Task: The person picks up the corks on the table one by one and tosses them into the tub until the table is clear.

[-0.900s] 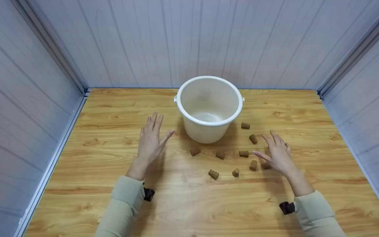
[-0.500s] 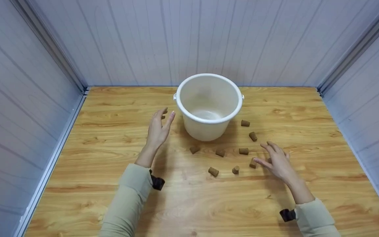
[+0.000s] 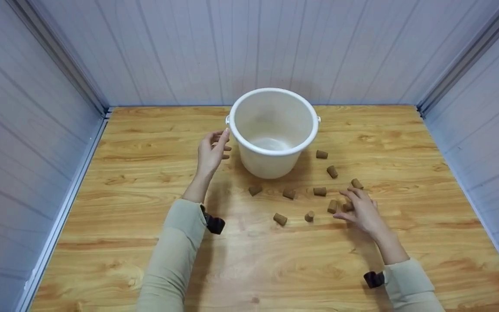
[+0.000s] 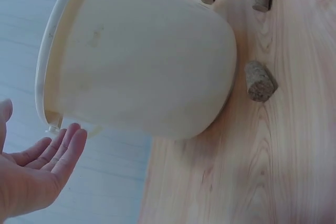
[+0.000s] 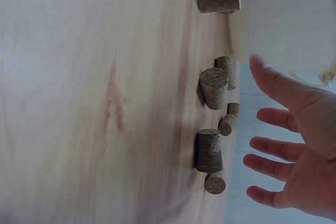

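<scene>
A white bucket stands upright near the back of the wooden table. My left hand is at the bucket's left side, close under its rim, thumb and fingers apart; in the left wrist view its fingertips are near the handle lug, and I cannot tell if they touch. My right hand hovers over the corks at the right, fingers spread and holding nothing. Beneath its fingers sits a partly hidden cork, with another cork just left of it and one cork beyond the fingertips.
Several more corks lie around the bucket's front and right, among them a cork in front and a cork beside the bucket. Panelled walls close off the back and both sides of the table.
My left hand has moved forward and right to the bucket's rim, its fingers bending inward. My right hand has come slightly down over the corks. The view has tilted a little.
</scene>
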Motion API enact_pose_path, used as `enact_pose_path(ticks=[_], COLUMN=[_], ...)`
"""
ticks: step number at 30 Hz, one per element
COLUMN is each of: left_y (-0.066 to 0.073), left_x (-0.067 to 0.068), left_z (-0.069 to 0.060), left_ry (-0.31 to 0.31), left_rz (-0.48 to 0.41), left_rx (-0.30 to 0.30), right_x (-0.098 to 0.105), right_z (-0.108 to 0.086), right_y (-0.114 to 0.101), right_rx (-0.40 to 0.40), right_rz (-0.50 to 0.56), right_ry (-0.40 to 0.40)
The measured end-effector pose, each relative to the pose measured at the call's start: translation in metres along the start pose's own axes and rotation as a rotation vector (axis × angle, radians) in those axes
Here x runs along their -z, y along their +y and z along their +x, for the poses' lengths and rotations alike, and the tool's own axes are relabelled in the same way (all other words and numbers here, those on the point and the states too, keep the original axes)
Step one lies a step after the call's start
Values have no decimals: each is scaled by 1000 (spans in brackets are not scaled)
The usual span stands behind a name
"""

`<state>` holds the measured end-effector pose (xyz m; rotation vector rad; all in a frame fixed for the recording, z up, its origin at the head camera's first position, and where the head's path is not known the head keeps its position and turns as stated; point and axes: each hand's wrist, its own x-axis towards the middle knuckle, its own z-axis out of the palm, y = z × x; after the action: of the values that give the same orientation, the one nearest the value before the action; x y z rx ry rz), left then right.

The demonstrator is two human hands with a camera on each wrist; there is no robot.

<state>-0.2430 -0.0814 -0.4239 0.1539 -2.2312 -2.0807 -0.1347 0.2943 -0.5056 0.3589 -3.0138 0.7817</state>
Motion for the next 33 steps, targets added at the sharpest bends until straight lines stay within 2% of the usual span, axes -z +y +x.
enact_pose_path(ticks=[6,11,22,33], left_y=[3,4,1,2], left_x=[-6,-12,-18,-20], left_z=[6,9,11,11], left_ry=[-23,-1,-11,-17], left_rz=[-137,-166,-146,-197], left_rx=[71,122,104,76], right_x=[-1,-5,-10,-11], right_z=[0,-1,-2,-2], right_y=[7,16,23,24], right_rx=[-29,9,72,52], right_rz=[-12,-89,-173,-114], right_ry=[-58,-48,-17,-11])
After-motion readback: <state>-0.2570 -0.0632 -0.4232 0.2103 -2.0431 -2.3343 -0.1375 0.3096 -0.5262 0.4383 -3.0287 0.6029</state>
